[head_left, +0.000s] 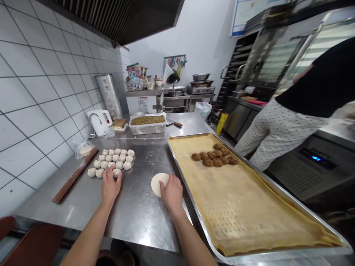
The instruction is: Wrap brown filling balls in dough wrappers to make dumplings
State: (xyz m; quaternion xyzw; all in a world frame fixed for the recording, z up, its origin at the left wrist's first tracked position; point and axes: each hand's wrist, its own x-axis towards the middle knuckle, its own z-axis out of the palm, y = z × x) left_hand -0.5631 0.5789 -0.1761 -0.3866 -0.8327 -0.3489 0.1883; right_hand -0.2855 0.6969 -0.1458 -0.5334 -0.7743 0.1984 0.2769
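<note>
The left hand (110, 186) is half spread around a front dough ball (117, 173) (whether it grips, I cannot tell). The right hand (172, 192) has its thumb over the dough round (156, 182) on the steel surface (138, 218), near the tray (277, 256); its grip is also unclear.

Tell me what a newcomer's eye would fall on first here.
Probably the big metal tray filling the right side, its yellowish liner bearing a cluster of brown balls toward the far end. Next, the rows of pale dough balls on the steel table at left, with the left hand at their near edge. Between them, the right hand is at a flat dough round.
</note>
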